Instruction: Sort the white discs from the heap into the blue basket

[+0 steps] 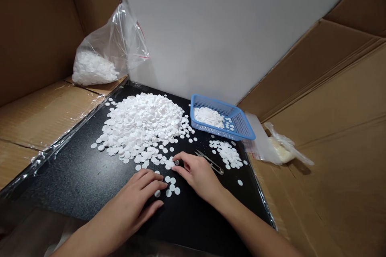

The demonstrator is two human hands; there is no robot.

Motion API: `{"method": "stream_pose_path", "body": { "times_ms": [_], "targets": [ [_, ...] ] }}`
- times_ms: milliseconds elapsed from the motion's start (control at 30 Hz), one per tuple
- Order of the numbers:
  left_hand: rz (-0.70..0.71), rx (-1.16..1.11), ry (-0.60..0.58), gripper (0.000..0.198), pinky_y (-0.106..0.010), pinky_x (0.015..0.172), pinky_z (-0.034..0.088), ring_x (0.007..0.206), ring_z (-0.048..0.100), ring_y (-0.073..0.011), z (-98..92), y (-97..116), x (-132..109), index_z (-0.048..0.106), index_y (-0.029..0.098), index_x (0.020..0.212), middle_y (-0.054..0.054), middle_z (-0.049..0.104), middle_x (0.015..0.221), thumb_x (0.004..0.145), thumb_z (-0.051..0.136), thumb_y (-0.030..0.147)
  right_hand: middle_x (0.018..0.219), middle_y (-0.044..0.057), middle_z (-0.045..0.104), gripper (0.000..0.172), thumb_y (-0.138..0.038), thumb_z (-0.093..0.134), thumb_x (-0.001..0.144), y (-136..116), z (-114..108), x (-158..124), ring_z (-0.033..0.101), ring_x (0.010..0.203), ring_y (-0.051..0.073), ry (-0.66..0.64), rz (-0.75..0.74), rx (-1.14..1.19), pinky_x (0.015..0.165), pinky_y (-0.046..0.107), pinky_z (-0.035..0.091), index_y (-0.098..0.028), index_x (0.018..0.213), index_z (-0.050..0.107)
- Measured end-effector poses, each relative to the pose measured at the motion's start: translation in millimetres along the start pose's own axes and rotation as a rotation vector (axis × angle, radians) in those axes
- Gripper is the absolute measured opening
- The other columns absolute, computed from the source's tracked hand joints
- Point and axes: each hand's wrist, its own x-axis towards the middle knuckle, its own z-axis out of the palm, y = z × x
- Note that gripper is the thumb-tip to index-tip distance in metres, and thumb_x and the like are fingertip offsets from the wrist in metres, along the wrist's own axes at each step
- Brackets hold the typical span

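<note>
A large heap of small white round discs (pixel 144 118) lies on the black tabletop (pixel 75 172). At the heap's near edge is my right hand (pixel 197 172), its thumb and index finger apart beside a few loose discs; its other fingers are curled. My left hand (pixel 140 192) rests palm down, fingers spread, with the fingertips by a small group of discs (pixel 172 187). Whether a disc lies under those fingertips is hidden. Thread snips (pixel 215 166) lie just beyond my right hand.
A blue plastic basket (pixel 223 132) with discs inside stands at the back right. In front of it is a smaller disc pile (pixel 229 156). A clear bag of discs (pixel 95 68) sits back left on cardboard. Another plastic bag (pixel 282 148) lies on the right. Cardboard walls flank the table.
</note>
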Motion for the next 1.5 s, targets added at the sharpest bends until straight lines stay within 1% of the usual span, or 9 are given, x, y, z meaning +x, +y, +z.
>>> {"method": "stream_pose_path", "body": {
  "times_ms": [167, 267, 400, 600, 800, 1000, 1167, 1300, 1500],
  "targets": [
    [-0.01, -0.028, 0.068, 0.019, -0.033, 0.085, 0.051, 0.1, 0.058, -0.0213, -5.1, 2.0, 16.8, 0.062, 0.026, 0.109, -0.004, 0.063, 0.107, 0.098, 0.051, 0.016, 0.059, -0.006, 0.045, 0.005, -0.017, 0.066, 0.087, 2.7, 3.2, -2.3, 0.044, 0.054, 0.011, 0.006, -0.025, 0.007, 0.055, 0.022, 0.032, -0.02, 0.084, 0.068],
    [-0.012, 0.1, 0.131, 0.018, -0.036, 0.08, 0.05, 0.095, 0.056, -0.0237, -1.7, 0.1, 32.7, 0.063, 0.023, 0.107, -0.005, 0.06, 0.101, 0.094, 0.055, 0.013, 0.059, -0.006, 0.046, 0.007, -0.014, 0.065, 0.085, 3.2, 3.5, -7.9, 0.044, 0.054, 0.011, -0.026, -0.018, -0.009, 0.056, 0.022, 0.031, -0.02, 0.082, 0.068],
    [0.009, 0.272, 0.097, 0.016, -0.04, 0.076, 0.049, 0.091, 0.054, -0.0258, 4.5, -1.0, 47.7, 0.067, 0.02, 0.102, -0.006, 0.058, 0.097, 0.093, 0.058, 0.011, 0.06, -0.007, 0.044, 0.001, -0.02, 0.065, 0.088, 4.6, 3.9, -11.0, 0.044, 0.055, 0.011, -0.035, -0.002, -0.013, 0.056, 0.022, 0.031, -0.02, 0.088, 0.066],
    [0.094, 0.338, 0.099, 0.019, -0.037, 0.076, 0.049, 0.094, 0.054, -0.025, 2.0, -6.0, 32.6, 0.069, 0.022, 0.103, -0.007, 0.059, 0.1, 0.099, 0.051, 0.015, 0.061, -0.007, 0.042, 0.007, -0.024, 0.066, 0.091, 7.3, 2.8, -10.5, 0.043, 0.055, 0.011, -0.077, -0.002, 0.039, 0.055, 0.021, 0.031, -0.021, 0.097, 0.067],
    [0.095, 0.28, 0.135, 0.018, -0.036, 0.084, 0.049, 0.103, 0.055, -0.0243, -4.9, -14.9, 12.9, 0.068, 0.024, 0.105, -0.006, 0.06, 0.112, 0.1, 0.051, 0.019, 0.066, -0.005, 0.053, 0.009, -0.025, 0.065, 0.093, 3.3, 3.0, -11.9, 0.047, 0.059, 0.011, -0.109, -0.042, 0.079, 0.06, 0.022, 0.034, -0.023, 0.101, 0.069],
    [0.089, 0.232, 0.176, 0.015, -0.035, 0.079, 0.049, 0.094, 0.055, -0.0221, -3.0, -10.2, 25.7, 0.065, 0.022, 0.096, -0.004, 0.06, 0.101, 0.098, 0.052, 0.015, 0.067, -0.005, 0.054, 0.006, -0.026, 0.068, 0.09, -1.5, 4.6, -13.0, 0.046, 0.06, 0.011, -0.119, -0.03, 0.055, 0.059, 0.022, 0.032, -0.021, 0.087, 0.066],
    [0.082, 0.249, 0.155, 0.017, -0.036, 0.078, 0.047, 0.094, 0.053, -0.023, 1.6, -10.3, 29.1, 0.063, 0.021, 0.09, -0.004, 0.058, 0.1, 0.099, 0.049, 0.015, 0.058, -0.008, 0.043, 0.012, -0.022, 0.068, 0.087, -5.0, -3.2, -12.9, 0.04, 0.053, 0.009, -0.188, 0.099, 0.063, 0.054, 0.022, 0.027, -0.02, 0.077, 0.062],
    [0.073, 0.204, 0.149, 0.018, -0.035, 0.079, 0.047, 0.094, 0.052, -0.0219, -0.4, -10.2, 27.4, 0.059, 0.021, 0.086, -0.003, 0.057, 0.1, 0.099, 0.049, 0.017, 0.055, -0.008, 0.043, 0.016, -0.025, 0.071, 0.087, -5.2, -11.9, -12.0, 0.041, 0.052, 0.01, -0.247, 0.199, 0.058, 0.052, 0.022, 0.025, -0.021, 0.076, 0.061],
    [0.05, 0.262, 0.166, 0.012, -0.037, 0.079, 0.048, 0.094, 0.053, -0.0233, 1.1, -10.7, 36.1, 0.062, 0.022, 0.096, -0.004, 0.059, 0.1, 0.096, 0.053, 0.015, 0.057, -0.008, 0.046, 0.008, -0.027, 0.069, 0.09, -8.0, -4.4, -6.9, 0.044, 0.055, 0.011, -0.128, 0.145, 0.045, 0.057, 0.022, 0.028, -0.022, 0.086, 0.064]
  ]
}}
